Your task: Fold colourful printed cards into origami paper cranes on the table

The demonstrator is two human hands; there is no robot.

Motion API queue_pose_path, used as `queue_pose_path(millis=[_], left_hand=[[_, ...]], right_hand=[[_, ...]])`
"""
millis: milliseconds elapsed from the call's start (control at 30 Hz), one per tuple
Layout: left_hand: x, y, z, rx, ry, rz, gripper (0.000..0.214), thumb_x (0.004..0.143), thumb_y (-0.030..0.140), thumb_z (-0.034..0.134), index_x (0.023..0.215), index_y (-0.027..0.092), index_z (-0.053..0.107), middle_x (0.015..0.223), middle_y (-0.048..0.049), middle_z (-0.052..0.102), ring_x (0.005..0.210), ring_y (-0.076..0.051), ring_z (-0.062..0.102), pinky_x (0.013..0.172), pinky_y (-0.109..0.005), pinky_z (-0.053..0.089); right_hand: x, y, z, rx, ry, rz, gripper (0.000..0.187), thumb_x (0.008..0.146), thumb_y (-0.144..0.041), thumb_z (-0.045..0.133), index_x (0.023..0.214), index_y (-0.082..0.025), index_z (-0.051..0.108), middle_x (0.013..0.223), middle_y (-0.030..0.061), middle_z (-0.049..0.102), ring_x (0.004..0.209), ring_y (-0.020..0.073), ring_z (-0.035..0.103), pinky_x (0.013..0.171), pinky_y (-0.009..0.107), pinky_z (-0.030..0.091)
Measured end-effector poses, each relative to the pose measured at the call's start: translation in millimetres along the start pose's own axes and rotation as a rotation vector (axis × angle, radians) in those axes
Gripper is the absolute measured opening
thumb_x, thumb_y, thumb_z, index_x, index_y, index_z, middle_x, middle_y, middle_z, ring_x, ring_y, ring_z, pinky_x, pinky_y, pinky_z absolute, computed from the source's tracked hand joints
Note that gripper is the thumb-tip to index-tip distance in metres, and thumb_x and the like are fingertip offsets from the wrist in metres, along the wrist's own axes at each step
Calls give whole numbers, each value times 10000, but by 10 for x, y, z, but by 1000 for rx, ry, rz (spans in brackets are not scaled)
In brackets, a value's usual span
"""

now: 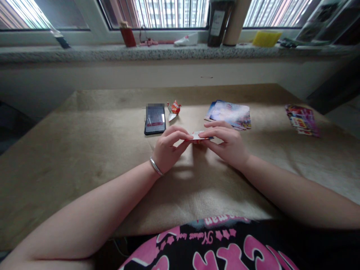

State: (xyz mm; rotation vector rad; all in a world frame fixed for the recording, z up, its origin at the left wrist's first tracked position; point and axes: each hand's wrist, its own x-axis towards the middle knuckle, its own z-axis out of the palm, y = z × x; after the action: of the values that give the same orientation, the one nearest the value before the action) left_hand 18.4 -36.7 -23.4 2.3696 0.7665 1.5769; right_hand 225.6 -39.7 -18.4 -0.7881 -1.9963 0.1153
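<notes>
Between my hands, a little above the table, is a small folded piece of printed paper (197, 135), white and red with a dark blue bit at its right end. My left hand (171, 146) pinches its left end between thumb and fingers; a silver bangle circles that wrist. My right hand (226, 144) grips the right end, thumb below and fingers on top. Fingertips hide part of the paper. Just beyond my left hand stands a small red and white folded paper figure (174, 108), beside a dark phone (155, 119) lying on the table.
A stack of glossy printed sheets (229, 112) lies beyond my right hand. Several red and purple printed papers (302, 120) lie far right on the brown table (84, 150). The granite windowsill (98, 55) holds a red container (128, 35), a dark box (218, 24) and a yellow sponge-like block (266, 38).
</notes>
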Motion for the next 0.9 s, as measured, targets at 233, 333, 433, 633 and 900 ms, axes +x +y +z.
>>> queue_pose_path(millis=[233, 333, 433, 633, 900], left_hand=[[-6, -28, -4, 12, 23, -19, 60, 800, 128, 656, 828, 173, 629, 834, -13, 612, 769, -97, 581, 716, -232, 495], [0, -29, -2, 0, 23, -11, 59, 798, 127, 658, 821, 172, 627, 832, -13, 614, 777, -98, 584, 718, -232, 497], [6, -21, -3, -3, 21, -17, 58, 799, 131, 658, 824, 175, 629, 834, -13, 617, 779, -99, 588, 722, -237, 499], [-3, -30, 0, -23, 23, -32, 52, 799, 144, 662, 814, 178, 626, 834, -13, 621, 773, -100, 589, 715, -239, 498], [-14, -42, -1, -44, 21, -56, 38, 804, 161, 660, 816, 178, 628, 828, -15, 615, 775, -102, 590, 721, -244, 500]], right_hand=[[6, -3, -12, 65, 63, 43, 86, 793, -176, 649, 852, -233, 678, 846, 31, 720, 930, 206, 642, 852, 399, 523], [10, 14, -22, 54, 59, 8, 75, 791, -184, 652, 831, -245, 670, 824, 16, 719, 922, 209, 634, 837, 409, 524], [10, 30, -31, 60, 52, -3, 80, 799, -189, 646, 839, -256, 666, 848, 6, 721, 932, 208, 626, 848, 419, 519], [12, 15, -40, 77, 49, -11, 80, 800, -195, 647, 847, -259, 658, 847, 4, 719, 944, 207, 617, 867, 416, 504], [2, -3, -26, 102, 81, 51, 66, 809, -192, 631, 827, -254, 643, 847, 3, 715, 962, 206, 602, 884, 414, 486]])
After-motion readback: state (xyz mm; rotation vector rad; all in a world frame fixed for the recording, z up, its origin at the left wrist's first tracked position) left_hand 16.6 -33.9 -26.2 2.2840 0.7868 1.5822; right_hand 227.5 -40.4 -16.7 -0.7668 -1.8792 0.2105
